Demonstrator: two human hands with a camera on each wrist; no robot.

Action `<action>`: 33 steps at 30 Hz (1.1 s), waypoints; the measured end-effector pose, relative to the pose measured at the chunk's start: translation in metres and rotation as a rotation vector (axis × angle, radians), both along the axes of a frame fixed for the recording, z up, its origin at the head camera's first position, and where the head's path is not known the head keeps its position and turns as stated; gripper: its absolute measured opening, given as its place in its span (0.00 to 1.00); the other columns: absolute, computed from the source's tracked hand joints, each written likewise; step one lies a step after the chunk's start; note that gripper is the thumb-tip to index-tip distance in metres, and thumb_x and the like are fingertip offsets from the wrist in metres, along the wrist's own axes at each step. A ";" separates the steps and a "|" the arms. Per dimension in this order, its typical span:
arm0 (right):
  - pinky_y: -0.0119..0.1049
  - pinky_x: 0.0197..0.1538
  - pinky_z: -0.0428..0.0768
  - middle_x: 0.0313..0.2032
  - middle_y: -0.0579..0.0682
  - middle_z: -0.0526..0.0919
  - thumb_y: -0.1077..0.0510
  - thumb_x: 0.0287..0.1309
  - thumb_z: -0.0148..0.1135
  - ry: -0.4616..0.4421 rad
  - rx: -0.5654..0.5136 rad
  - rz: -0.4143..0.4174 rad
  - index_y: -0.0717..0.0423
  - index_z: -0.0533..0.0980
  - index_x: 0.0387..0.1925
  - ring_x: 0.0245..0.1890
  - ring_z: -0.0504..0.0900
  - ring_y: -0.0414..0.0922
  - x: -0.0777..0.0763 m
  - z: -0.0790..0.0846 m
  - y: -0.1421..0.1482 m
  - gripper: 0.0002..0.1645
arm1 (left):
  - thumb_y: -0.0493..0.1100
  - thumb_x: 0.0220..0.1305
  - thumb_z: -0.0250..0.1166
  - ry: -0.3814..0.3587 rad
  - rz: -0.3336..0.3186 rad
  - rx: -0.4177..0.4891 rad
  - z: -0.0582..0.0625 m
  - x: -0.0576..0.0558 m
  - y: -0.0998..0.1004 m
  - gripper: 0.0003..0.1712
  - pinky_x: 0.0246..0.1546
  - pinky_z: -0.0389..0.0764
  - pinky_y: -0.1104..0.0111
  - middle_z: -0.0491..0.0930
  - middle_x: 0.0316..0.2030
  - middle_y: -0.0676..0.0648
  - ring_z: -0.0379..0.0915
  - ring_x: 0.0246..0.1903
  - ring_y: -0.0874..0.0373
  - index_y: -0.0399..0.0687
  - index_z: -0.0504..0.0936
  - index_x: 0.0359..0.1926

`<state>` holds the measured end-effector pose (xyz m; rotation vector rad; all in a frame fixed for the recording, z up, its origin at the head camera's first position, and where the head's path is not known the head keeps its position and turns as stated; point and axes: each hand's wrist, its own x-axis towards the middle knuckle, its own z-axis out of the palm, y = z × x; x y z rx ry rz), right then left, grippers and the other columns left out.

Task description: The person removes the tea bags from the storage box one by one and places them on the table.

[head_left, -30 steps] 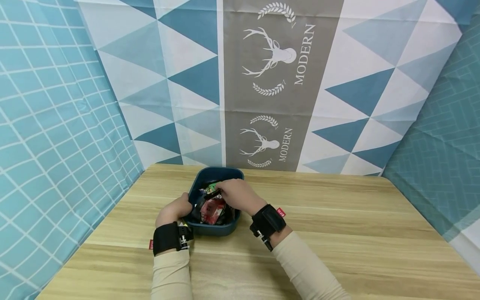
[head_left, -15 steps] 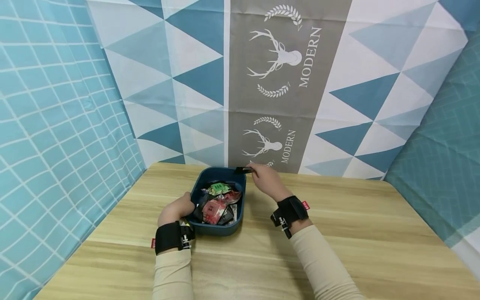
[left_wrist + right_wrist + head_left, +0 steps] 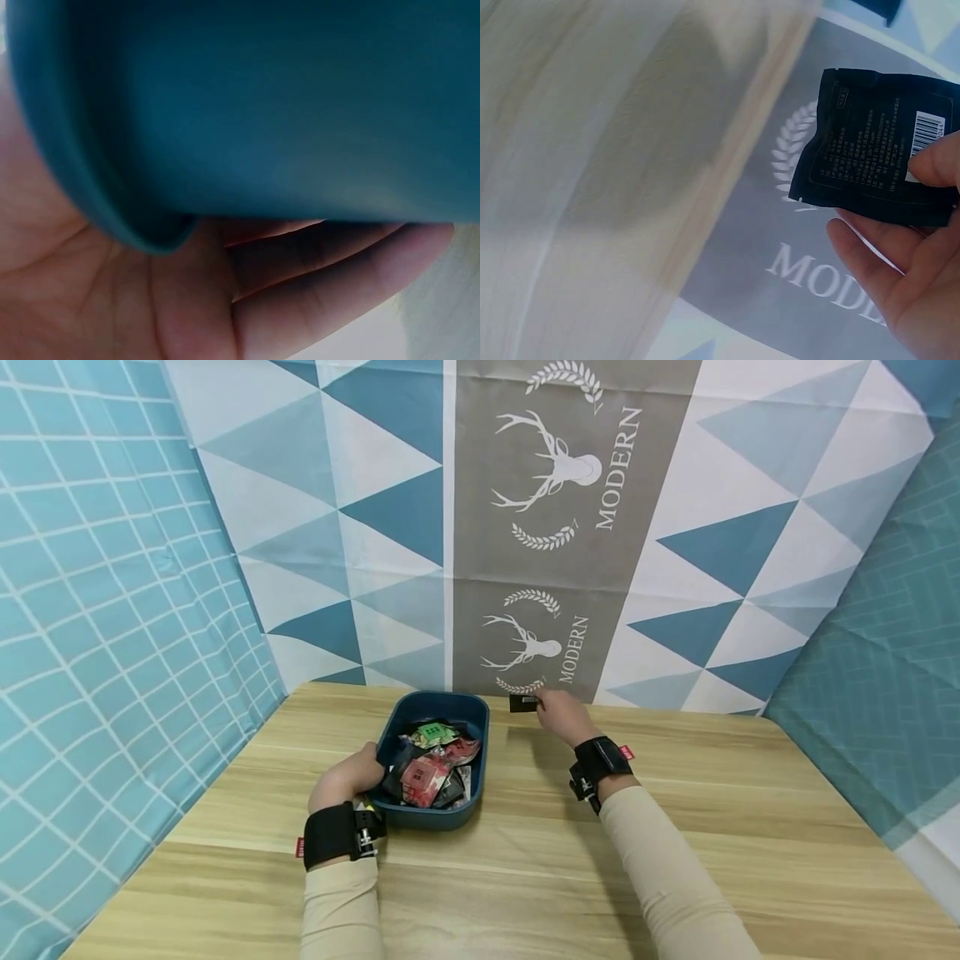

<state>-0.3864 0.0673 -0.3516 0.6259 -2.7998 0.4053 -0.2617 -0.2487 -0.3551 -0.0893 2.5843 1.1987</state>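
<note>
A dark blue rectangular box stands toward the back left of the wooden table, filled with small sachets. My left hand grips its left side at the rim; in the left wrist view the fingers lie along the outer wall. Right of the box, near the table's back edge, my right hand pinches a small black sachet above the table. Up close in the right wrist view, that black sachet shows fine print and a white barcode under my thumb.
Inside the box lie a green sachet, a red sachet and several black ones. A patterned cloth with deer prints hangs behind the table. Blue tiled cloth borders the left side.
My right hand has come up out of the box with the black sachet and moved to the right, past the rim. The left hand has stayed on the box.
</note>
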 end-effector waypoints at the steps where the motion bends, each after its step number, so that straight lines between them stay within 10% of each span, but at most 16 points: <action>1: 0.39 0.31 0.69 0.36 0.55 0.83 0.65 0.61 0.45 0.000 0.007 0.000 0.58 0.77 0.47 0.28 0.74 0.47 -0.001 -0.002 0.001 0.17 | 0.31 0.63 0.40 0.001 0.004 -0.001 0.000 0.000 0.000 0.33 0.23 0.72 0.66 0.57 0.58 0.25 0.69 0.32 0.45 0.26 0.42 0.68; 13: 0.46 0.42 0.77 0.40 0.58 0.83 0.65 0.65 0.45 -0.042 0.028 -0.012 0.58 0.77 0.46 0.40 0.81 0.53 -0.007 -0.022 0.006 0.15 | 0.30 0.64 0.40 -0.002 -0.003 0.021 0.000 0.001 0.003 0.33 0.25 0.74 0.64 0.56 0.58 0.25 0.69 0.34 0.43 0.26 0.41 0.68; 19: 0.49 0.59 0.71 0.55 0.62 0.76 0.69 0.63 0.39 -0.210 0.080 -0.004 0.63 0.69 0.57 0.56 0.74 0.57 -0.010 -0.025 0.005 0.23 | 0.31 0.65 0.39 -0.018 0.005 0.009 -0.001 0.001 0.003 0.33 0.23 0.73 0.66 0.56 0.59 0.26 0.68 0.29 0.48 0.28 0.39 0.69; 33: 0.47 0.59 0.70 0.56 0.57 0.74 0.64 0.66 0.46 -0.318 0.239 0.018 0.59 0.71 0.52 0.57 0.73 0.55 -0.005 -0.039 -0.005 0.15 | 0.30 0.64 0.40 -0.010 0.002 0.059 -0.005 0.004 0.001 0.29 0.28 0.77 0.60 0.59 0.55 0.26 0.68 0.37 0.42 0.28 0.47 0.65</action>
